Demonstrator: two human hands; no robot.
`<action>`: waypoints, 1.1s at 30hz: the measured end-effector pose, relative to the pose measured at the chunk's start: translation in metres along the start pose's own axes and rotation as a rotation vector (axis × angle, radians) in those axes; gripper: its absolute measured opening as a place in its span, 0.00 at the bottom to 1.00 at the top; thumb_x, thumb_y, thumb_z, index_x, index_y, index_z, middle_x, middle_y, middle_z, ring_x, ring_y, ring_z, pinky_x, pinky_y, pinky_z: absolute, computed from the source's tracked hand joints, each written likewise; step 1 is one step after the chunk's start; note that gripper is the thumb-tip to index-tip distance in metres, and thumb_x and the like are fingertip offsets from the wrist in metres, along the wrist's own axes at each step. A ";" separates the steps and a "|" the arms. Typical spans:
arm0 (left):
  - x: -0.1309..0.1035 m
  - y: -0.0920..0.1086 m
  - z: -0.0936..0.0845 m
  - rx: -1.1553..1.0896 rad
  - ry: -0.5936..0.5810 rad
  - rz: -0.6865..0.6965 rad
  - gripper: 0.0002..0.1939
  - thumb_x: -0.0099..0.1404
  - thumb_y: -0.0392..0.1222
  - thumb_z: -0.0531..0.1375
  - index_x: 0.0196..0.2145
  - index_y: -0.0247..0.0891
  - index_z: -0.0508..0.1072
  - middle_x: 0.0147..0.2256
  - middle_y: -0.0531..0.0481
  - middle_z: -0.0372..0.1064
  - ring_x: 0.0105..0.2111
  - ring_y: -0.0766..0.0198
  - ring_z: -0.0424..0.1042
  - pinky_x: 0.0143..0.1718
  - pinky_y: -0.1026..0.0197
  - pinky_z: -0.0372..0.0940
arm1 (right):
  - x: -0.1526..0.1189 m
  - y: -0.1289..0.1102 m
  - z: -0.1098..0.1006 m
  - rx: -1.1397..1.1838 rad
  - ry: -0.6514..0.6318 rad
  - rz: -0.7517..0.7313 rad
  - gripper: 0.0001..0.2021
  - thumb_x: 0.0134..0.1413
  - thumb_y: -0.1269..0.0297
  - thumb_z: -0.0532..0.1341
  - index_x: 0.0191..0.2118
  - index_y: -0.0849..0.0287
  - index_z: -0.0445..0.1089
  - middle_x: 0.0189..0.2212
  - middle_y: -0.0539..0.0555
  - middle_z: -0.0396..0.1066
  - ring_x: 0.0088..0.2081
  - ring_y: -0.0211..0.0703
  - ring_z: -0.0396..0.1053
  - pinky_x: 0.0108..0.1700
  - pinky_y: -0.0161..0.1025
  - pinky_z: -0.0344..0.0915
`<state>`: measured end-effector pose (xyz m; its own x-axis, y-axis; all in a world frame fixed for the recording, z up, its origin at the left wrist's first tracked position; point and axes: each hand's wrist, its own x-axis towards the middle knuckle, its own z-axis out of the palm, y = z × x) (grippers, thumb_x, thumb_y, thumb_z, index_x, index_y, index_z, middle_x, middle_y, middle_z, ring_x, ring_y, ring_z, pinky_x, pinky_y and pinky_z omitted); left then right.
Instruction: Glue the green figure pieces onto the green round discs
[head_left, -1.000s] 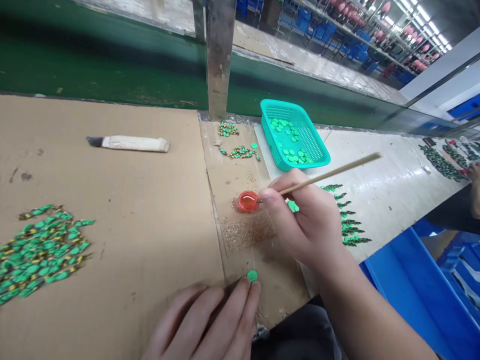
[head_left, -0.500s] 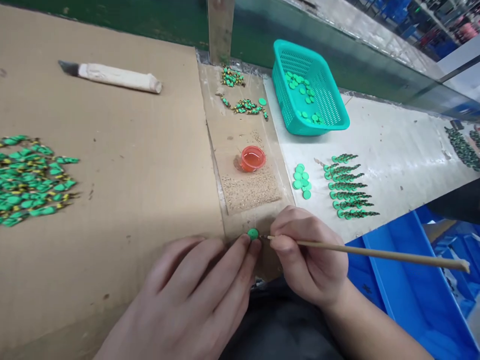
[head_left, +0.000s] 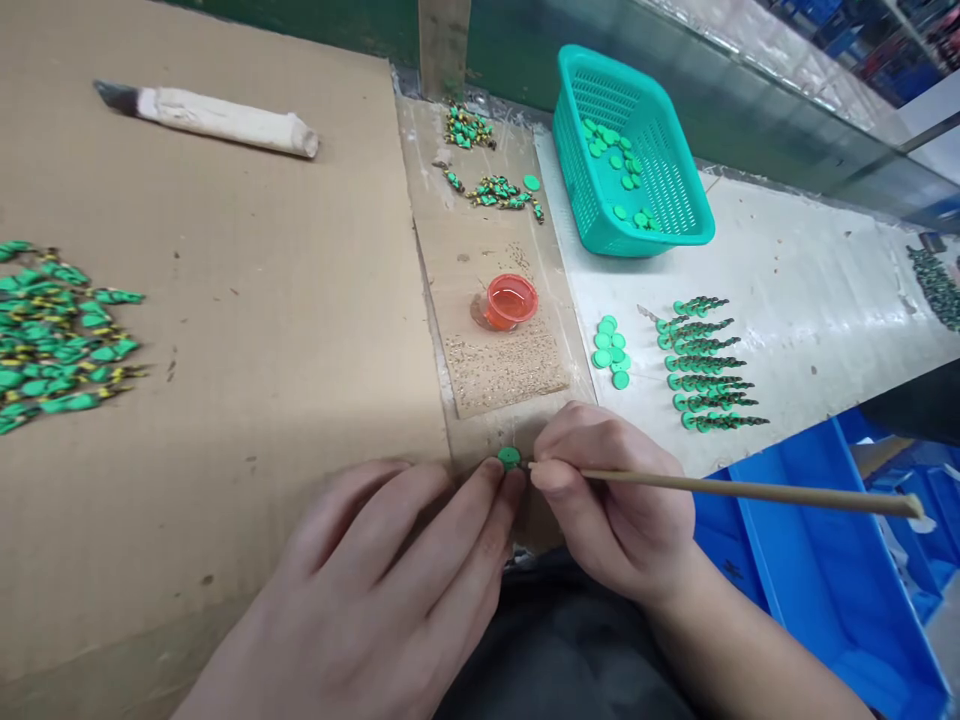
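Observation:
Between thumb and fingertip, my left hand (head_left: 397, 565) pinches a small round green disc (head_left: 509, 457) close to the table's near edge. My right hand (head_left: 611, 495) is closed around a thin wooden stick (head_left: 750, 489), whose narrow tip points left at the disc; whether the two touch I cannot tell. Just beyond my hands stands a small red cup (head_left: 511, 300) of liquid on a speckled piece of cardboard (head_left: 502, 375). A cluster of loose green discs (head_left: 611, 345) lies to the right, beside rows of dark, pointed pieces with green discs at one end (head_left: 709, 380).
A teal basket (head_left: 592, 235) holding green discs stands at the back. Small green-and-yellow figures (head_left: 67, 340) are heaped at far left, with more (head_left: 469, 128) near the rear. A knife with a wrapped handle (head_left: 225, 120) lies on the cardboard. Blue bins (head_left: 832, 570) sit below the right edge.
The camera view has shifted a little, so the knife and basket sit higher in the picture. The stick's tip has moved slightly left toward the disc; both grips stay the same.

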<state>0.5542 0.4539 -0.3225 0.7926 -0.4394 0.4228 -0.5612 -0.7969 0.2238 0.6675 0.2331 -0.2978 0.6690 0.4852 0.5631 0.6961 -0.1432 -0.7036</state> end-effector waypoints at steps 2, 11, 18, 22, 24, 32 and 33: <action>0.000 0.000 0.001 0.005 0.000 -0.003 0.29 0.80 0.47 0.64 0.74 0.37 0.75 0.73 0.45 0.69 0.70 0.45 0.66 0.87 0.42 0.41 | 0.000 0.001 0.000 0.001 -0.004 0.001 0.08 0.80 0.69 0.65 0.43 0.55 0.69 0.33 0.49 0.72 0.33 0.40 0.72 0.36 0.41 0.73; -0.002 0.000 -0.001 0.023 0.014 -0.010 0.28 0.81 0.48 0.63 0.73 0.39 0.75 0.74 0.47 0.68 0.71 0.46 0.66 0.88 0.44 0.40 | -0.001 0.000 -0.001 0.012 -0.013 0.008 0.09 0.79 0.70 0.66 0.41 0.55 0.69 0.33 0.49 0.71 0.33 0.40 0.72 0.36 0.41 0.73; -0.001 -0.001 -0.001 0.011 -0.013 -0.007 0.29 0.81 0.49 0.64 0.74 0.39 0.75 0.73 0.47 0.70 0.71 0.45 0.67 0.87 0.42 0.42 | -0.001 -0.001 -0.002 0.017 0.011 0.029 0.08 0.80 0.69 0.63 0.43 0.52 0.68 0.33 0.48 0.72 0.33 0.41 0.72 0.35 0.42 0.74; -0.001 0.000 0.000 -0.001 0.009 -0.019 0.27 0.82 0.46 0.62 0.74 0.39 0.75 0.74 0.47 0.69 0.72 0.46 0.67 0.87 0.43 0.43 | -0.001 0.000 -0.002 0.009 -0.002 0.029 0.08 0.80 0.69 0.65 0.43 0.53 0.68 0.34 0.49 0.72 0.34 0.41 0.73 0.36 0.42 0.74; -0.002 0.000 0.001 -0.007 0.006 -0.023 0.27 0.82 0.46 0.62 0.74 0.39 0.75 0.74 0.47 0.69 0.72 0.46 0.67 0.88 0.44 0.42 | -0.001 0.000 -0.001 0.000 -0.008 0.024 0.08 0.79 0.69 0.65 0.43 0.54 0.69 0.33 0.49 0.72 0.34 0.41 0.73 0.36 0.42 0.74; -0.002 0.000 0.001 0.015 0.006 -0.018 0.28 0.82 0.48 0.62 0.74 0.40 0.75 0.75 0.48 0.68 0.71 0.47 0.67 0.87 0.44 0.42 | 0.000 -0.001 -0.002 0.017 0.022 0.032 0.08 0.80 0.69 0.65 0.43 0.54 0.69 0.33 0.49 0.73 0.33 0.40 0.73 0.35 0.41 0.73; -0.002 0.000 0.001 0.015 0.005 -0.018 0.29 0.82 0.48 0.63 0.75 0.40 0.74 0.76 0.48 0.67 0.71 0.47 0.67 0.88 0.44 0.42 | 0.000 -0.001 -0.002 0.013 0.027 0.038 0.08 0.80 0.69 0.64 0.43 0.53 0.69 0.33 0.49 0.73 0.33 0.40 0.73 0.35 0.40 0.73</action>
<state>0.5529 0.4546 -0.3239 0.8013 -0.4228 0.4233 -0.5431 -0.8108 0.2181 0.6669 0.2315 -0.2961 0.7015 0.4559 0.5477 0.6671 -0.1498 -0.7298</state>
